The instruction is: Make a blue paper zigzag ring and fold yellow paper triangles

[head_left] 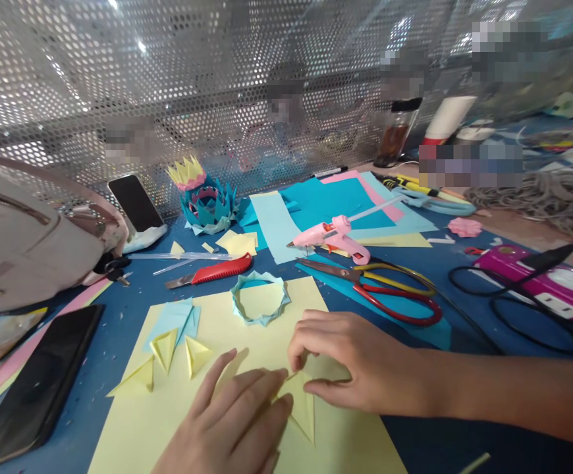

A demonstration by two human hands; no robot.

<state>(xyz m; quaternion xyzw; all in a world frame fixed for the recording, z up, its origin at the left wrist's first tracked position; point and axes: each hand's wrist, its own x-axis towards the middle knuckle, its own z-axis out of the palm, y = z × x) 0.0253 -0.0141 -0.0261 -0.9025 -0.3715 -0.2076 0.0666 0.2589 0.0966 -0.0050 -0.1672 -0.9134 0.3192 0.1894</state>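
A small folded piece of yellow paper [305, 411] lies between my hands, over a larger pale yellow sheet [365, 441]. My left hand [240, 415] grips its left side with the front fingers, while another finger sticks out apart; the thumb is hidden. From the right, my right hand [365, 362] pinches the upper edge between thumb and bent fingers. Folded yellow paper points [165, 349] lie left of my hands, beside light blue paper strips [172, 322]. Beyond my hands, a light blue folded paper ring [238, 309] rests on the sheet.
A red cutter [222, 270], a pink glue gun [333, 236] and scissors [385, 283] lie behind the sheet. A layered paper crown-like piece [207, 204] stands farther back. At left are a dark phone [39, 382] and a bag [29, 230]; at right, a purple power strip [538, 276] with cables.
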